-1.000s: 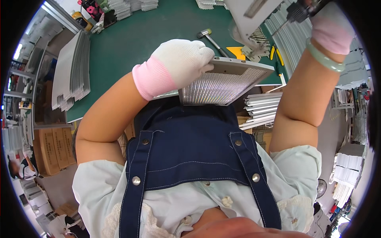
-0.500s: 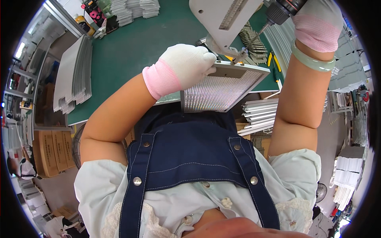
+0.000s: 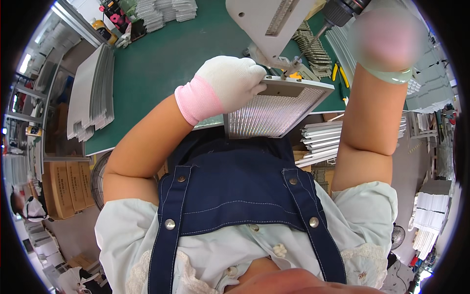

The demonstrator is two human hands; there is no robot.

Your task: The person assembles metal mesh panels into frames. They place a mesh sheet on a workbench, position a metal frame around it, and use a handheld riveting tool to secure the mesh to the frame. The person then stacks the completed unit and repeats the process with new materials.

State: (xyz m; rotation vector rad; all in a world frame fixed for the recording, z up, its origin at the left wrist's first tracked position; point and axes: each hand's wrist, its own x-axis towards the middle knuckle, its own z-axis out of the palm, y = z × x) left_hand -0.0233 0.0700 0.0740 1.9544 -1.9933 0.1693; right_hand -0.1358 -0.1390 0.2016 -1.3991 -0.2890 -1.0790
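Observation:
My left hand (image 3: 230,85), in a white glove with a pink cuff, grips the near-left part of a silver mesh filter panel (image 3: 274,115) by its metal frame. The panel tilts over the table's front edge. My right hand (image 3: 387,39), partly smeared over, is at the power drill (image 3: 340,12) at the upper right, its fingers round the body. The drill's long thin bit slants down to the panel's upper edge, where a small fitting (image 3: 293,66) sits. Over that edge stands a white machine arm (image 3: 271,24) with a slotted strip.
Metal strips (image 3: 313,49) lie in a row by yellow-handled pliers (image 3: 340,74) on the green table (image 3: 161,44). Stacked grey sheets (image 3: 93,93) stand at the left. White metal profiles (image 3: 323,139) are piled below the table edge. Cardboard boxes (image 3: 66,188) stand on the floor.
The drill and the white machine arm appear slightly farther left and up. My left hand keeps its hold on the panel, which has barely moved.

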